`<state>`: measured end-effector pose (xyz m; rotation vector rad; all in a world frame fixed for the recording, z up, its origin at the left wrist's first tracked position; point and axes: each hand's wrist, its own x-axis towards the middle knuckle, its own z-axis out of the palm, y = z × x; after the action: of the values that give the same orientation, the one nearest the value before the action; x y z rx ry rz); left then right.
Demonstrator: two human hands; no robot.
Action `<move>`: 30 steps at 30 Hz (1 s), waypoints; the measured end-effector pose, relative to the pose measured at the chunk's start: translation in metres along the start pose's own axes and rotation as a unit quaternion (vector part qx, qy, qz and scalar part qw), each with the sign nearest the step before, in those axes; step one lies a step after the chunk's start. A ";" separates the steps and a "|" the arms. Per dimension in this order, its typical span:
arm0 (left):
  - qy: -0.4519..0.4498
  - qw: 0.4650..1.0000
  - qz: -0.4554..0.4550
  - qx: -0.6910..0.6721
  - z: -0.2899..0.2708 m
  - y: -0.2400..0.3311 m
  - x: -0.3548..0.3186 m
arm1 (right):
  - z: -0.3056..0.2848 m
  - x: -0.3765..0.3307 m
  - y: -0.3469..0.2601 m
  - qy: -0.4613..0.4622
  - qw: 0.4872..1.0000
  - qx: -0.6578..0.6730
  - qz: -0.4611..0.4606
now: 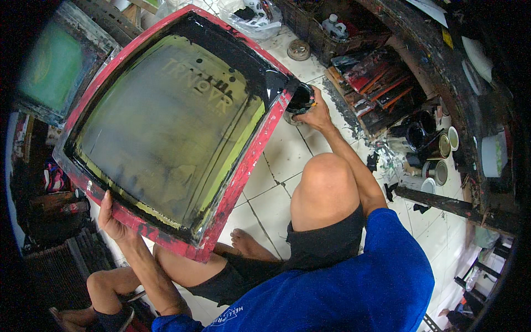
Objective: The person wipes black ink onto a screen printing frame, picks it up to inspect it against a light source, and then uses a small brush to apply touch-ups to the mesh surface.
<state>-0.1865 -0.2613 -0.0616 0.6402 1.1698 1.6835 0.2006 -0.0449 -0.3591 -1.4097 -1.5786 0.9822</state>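
Left hand clamps the lower-left rail of the red screen-printing frame, tilting it (ink pooled black at its upper corner); right hand, centre-right, wraps the ink can under that corner, catching runoff.

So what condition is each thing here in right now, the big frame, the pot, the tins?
Red screen frame: tilted up, mesh smeared with black ink.
Left hand: gripping the frame's lower edge.
Right hand: holding the small ink pot at the frame's corner.
Small ink pot: open, black inside.
Green screen: set aside, propped behind.
Tins: open, ink-stained, standing on the floor.
Tiled floor: splashed with ink.
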 end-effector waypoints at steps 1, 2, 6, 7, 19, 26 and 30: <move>0.003 1.000 -0.001 0.004 0.000 0.000 0.000 | 0.000 0.000 -0.001 -0.002 1.000 0.000 0.003; 0.006 1.000 0.000 0.007 -0.002 0.000 0.000 | 0.001 0.001 -0.002 -0.004 1.000 0.000 0.005; 0.005 1.000 -0.007 -0.016 -0.007 0.003 0.002 | 0.007 0.002 -0.003 0.000 1.000 0.006 -0.002; 0.014 1.000 -0.002 0.002 -0.003 0.004 0.002 | 0.007 0.002 -0.003 -0.002 1.000 0.004 0.002; 0.025 0.990 0.063 0.120 0.023 0.006 0.004 | 0.013 -0.005 -0.001 0.008 1.000 0.015 0.018; 0.008 0.981 0.085 0.173 0.033 0.011 0.010 | 0.021 -0.011 0.005 0.039 0.999 0.030 -0.010; 0.025 0.973 0.114 0.197 0.034 0.012 0.013 | 0.026 -0.015 0.006 0.056 0.998 0.027 -0.013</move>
<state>-0.1686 -0.2368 -0.0377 1.0141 1.5345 1.6732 0.1806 -0.0609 -0.3760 -1.3801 -1.4728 0.9087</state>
